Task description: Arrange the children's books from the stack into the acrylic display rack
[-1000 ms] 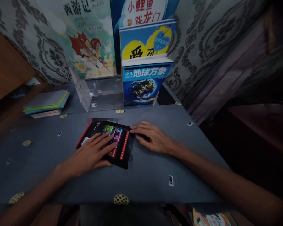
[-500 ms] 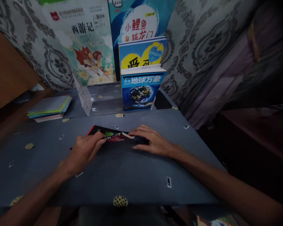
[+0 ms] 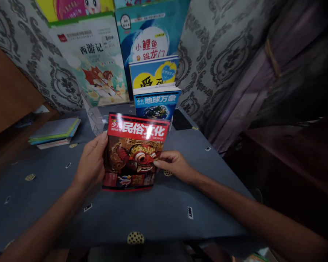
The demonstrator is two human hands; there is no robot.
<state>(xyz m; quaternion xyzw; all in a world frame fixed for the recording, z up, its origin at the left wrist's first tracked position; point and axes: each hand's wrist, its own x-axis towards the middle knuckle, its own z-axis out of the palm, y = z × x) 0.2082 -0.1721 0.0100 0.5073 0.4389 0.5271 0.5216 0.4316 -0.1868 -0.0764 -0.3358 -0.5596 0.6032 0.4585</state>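
A red book with a mask on its cover is held upright above the table, its front facing me. My left hand grips its left edge, thumb near the upper corner. On the right edge, my right hand pinches the book between thumb and fingers. Behind it, a blue book with a globe stands in a clear plastic stand, partly covered by the red book. A blue and yellow book stands behind the globe book.
A stack of thin books lies at the table's left. Large upright books stand at the back against patterned wallpaper. A dark flat object lies right of the stand. A purple curtain hangs at the right.
The red book, low and nearly flat over the table before, has been raised and tilted up so its cover shows. Both hands now hold its sides. The view has shifted slightly.
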